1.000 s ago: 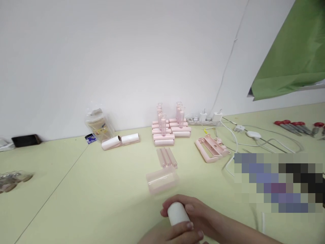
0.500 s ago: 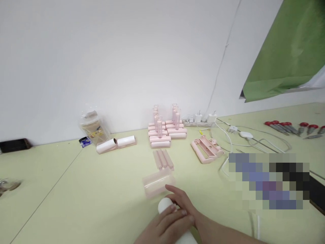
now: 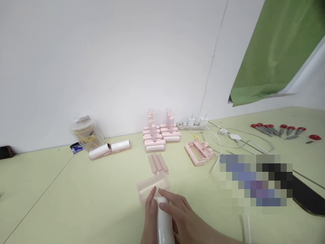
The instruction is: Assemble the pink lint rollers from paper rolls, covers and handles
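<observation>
Low in front of me, a white lint roller refill roll (image 3: 164,225) lies between my two hands. My left hand (image 3: 150,214) lies along its left side, fingers pointing away from me. From the right, my right hand (image 3: 180,210) wraps it, with fingers over the top and round the side. Just beyond the fingertips is a translucent pink cover (image 3: 149,185), partly hidden by the hands. Several slim pink translucent handles (image 3: 157,163) lie side by side behind it.
Against the wall stand several assembled pink lint rollers (image 3: 154,145). Two white rolls (image 3: 120,146) and a plastic bag (image 3: 87,134) are to the left. Rightward lie pink frames (image 3: 199,152), a power strip (image 3: 190,126), white cables (image 3: 220,140), red-handled tools (image 3: 269,128) and a black phone-like object (image 3: 308,196).
My left hand has shifted from across the roll's top to its left side. The roll points more directly away from me, and my right hand now covers its top. The view has turned slightly right.
</observation>
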`<state>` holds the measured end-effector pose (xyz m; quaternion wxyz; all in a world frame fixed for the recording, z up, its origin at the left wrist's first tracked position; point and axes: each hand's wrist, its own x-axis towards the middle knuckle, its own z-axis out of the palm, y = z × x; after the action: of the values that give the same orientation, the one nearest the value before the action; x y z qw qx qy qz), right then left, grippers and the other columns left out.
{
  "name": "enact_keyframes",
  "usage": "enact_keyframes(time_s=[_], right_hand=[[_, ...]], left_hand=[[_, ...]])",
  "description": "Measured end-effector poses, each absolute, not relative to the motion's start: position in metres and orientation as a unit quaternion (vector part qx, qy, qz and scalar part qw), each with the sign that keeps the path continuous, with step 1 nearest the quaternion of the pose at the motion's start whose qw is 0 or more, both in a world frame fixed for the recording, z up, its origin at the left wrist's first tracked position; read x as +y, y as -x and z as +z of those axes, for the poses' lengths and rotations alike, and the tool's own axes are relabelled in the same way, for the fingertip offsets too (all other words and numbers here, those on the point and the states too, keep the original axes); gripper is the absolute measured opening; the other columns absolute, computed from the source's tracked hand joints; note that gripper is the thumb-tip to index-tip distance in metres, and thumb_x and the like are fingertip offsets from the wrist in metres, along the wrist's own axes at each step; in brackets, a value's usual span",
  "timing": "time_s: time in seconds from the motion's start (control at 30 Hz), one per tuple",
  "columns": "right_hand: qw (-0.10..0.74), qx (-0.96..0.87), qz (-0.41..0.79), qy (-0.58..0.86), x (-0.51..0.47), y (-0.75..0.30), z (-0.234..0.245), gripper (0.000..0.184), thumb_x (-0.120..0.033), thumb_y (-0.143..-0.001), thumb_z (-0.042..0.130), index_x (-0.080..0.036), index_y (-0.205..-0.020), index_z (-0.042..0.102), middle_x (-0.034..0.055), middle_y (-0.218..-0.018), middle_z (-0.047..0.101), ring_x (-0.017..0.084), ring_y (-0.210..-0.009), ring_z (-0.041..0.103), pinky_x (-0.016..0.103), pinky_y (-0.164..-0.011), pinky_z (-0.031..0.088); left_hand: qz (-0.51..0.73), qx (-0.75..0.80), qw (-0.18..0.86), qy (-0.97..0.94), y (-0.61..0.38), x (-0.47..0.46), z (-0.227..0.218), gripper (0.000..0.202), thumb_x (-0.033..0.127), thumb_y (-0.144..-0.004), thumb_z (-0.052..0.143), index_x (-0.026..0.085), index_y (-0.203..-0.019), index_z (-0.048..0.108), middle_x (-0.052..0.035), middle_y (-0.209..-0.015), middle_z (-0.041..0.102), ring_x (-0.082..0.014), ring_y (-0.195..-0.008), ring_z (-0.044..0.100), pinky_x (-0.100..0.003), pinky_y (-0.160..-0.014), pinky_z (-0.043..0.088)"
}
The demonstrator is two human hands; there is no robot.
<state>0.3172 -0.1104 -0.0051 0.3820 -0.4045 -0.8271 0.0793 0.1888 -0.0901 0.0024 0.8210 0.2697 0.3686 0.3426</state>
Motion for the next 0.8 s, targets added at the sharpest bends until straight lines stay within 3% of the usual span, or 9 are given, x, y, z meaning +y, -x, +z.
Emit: enact_keyframes(time_s=[0.1, 0.17, 0.2, 0.27, 0.37, 0.5, 0.67, 0.73, 0.8], right_hand=[[0.307, -0.789, 0.144, 0.511, -0.092, -0.345, 0.017, 0.071, -0.032, -0.07, 0.062, -0.018, -0.128, 0.024, 0.0132, -0.124, 0.041, 0.02, -0.103, 0.05, 0.03, -0.083, 0.044], [0.256, -0.717, 0.064, 0.645, -0.067, -0.375, 0.029, 0.024, -0.031, -0.085, 0.042, -0.022, -0.107, 0.047, 0.0075, -0.117, 0.048, 0.016, -0.099, 0.052, 0.028, -0.086, 0.041], [0.242, -0.691, 0.042, 0.68, -0.052, -0.39, 0.032, 0.02, -0.028, -0.084, 0.042, -0.021, -0.101, 0.051, 0.0093, -0.114, 0.05, 0.02, -0.104, 0.049, 0.034, -0.09, 0.037], [0.227, -0.645, 0.017, 0.73, -0.026, -0.415, 0.031, 0.021, -0.021, -0.079, 0.047, -0.013, -0.097, 0.053, 0.0181, -0.112, 0.05, 0.033, -0.111, 0.041, 0.05, -0.092, 0.027], [0.211, -0.601, 0.03, 0.77, -0.005, -0.435, 0.021, 0.032, -0.012, -0.071, 0.051, -0.008, -0.103, 0.05, 0.0225, -0.106, 0.053, 0.039, -0.101, 0.047, 0.056, -0.084, 0.028], [0.222, -0.605, 0.09, 0.759, -0.011, -0.439, 0.029, 0.034, -0.015, -0.076, 0.047, -0.013, -0.11, 0.048, 0.0149, -0.101, 0.056, 0.031, -0.088, 0.055, 0.047, -0.078, 0.037], [0.313, -0.629, 0.201, 0.683, -0.037, -0.414, 0.084, 0.038, -0.042, -0.089, 0.029, -0.025, -0.121, 0.039, 0.0047, -0.09, 0.055, 0.015, -0.068, 0.056, 0.025, -0.053, 0.044], [0.41, -0.612, 0.328, 0.591, -0.047, -0.393, 0.102, 0.045, -0.049, -0.084, 0.041, -0.022, -0.12, 0.04, 0.0001, -0.075, 0.051, 0.009, -0.049, 0.048, 0.023, -0.046, 0.042], [0.455, -0.607, 0.412, 0.504, -0.055, -0.368, 0.112, 0.044, -0.048, -0.078, 0.053, -0.02, -0.112, 0.048, -0.002, -0.069, 0.05, 0.008, -0.048, 0.047, 0.023, -0.048, 0.043]], left_hand=[[0.307, 0.383, 0.842, -0.224, -0.191, -0.091, 0.009, 0.063, 0.07, -0.067, 0.045, 0.019, -0.103, 0.055, 0.0023, -0.051, 0.054, -0.0115, -0.037, 0.049, -0.021, -0.039, 0.035], [0.286, 0.383, 0.852, -0.213, -0.188, -0.088, 0.015, 0.055, 0.069, -0.069, 0.043, 0.018, -0.083, 0.059, 0.0033, -0.045, 0.051, -0.0086, -0.03, 0.043, -0.018, -0.034, 0.028], [0.268, 0.382, 0.858, -0.215, -0.185, -0.086, 0.018, 0.056, 0.069, -0.07, 0.041, 0.016, -0.07, 0.058, 0.003, -0.041, 0.049, -0.0075, -0.028, 0.041, -0.017, -0.032, 0.027], [0.232, 0.38, 0.864, -0.234, -0.181, -0.083, 0.023, 0.061, 0.07, -0.072, 0.034, 0.015, -0.052, 0.051, 0.0019, -0.033, 0.043, -0.0065, -0.027, 0.039, -0.016, -0.031, 0.027], [0.241, 0.379, 0.856, -0.255, -0.177, -0.079, 0.03, 0.065, 0.072, -0.072, 0.027, 0.016, -0.047, 0.048, 0.001, -0.03, 0.041, -0.0071, -0.026, 0.038, -0.017, -0.03, 0.031], [0.344, 0.374, 0.822, -0.258, -0.181, -0.065, 0.049, 0.06, 0.069, -0.074, 0.034, 0.015, -0.052, 0.05, 0.0022, -0.036, 0.044, -0.0069, -0.028, 0.039, -0.017, -0.03, 0.032], [0.501, 0.278, 0.775, -0.266, -0.196, -0.032, 0.085, 0.04, 0.054, -0.075, 0.05, 0.015, -0.062, 0.052, 0.0026, -0.053, 0.053, -0.0073, -0.036, 0.046, -0.018, -0.034, 0.036], [0.522, 0.251, 0.772, -0.264, -0.205, -0.023, 0.095, 0.04, 0.053, -0.075, 0.049, 0.015, -0.063, 0.051, 0.0026, -0.052, 0.052, -0.0075, -0.035, 0.046, -0.018, -0.034, 0.036], [0.533, 0.232, 0.772, -0.257, -0.215, -0.019, 0.099, 0.042, 0.055, -0.076, 0.047, 0.015, -0.065, 0.053, 0.0024, -0.051, 0.052, -0.0078, -0.035, 0.045, -0.018, -0.034, 0.036]])
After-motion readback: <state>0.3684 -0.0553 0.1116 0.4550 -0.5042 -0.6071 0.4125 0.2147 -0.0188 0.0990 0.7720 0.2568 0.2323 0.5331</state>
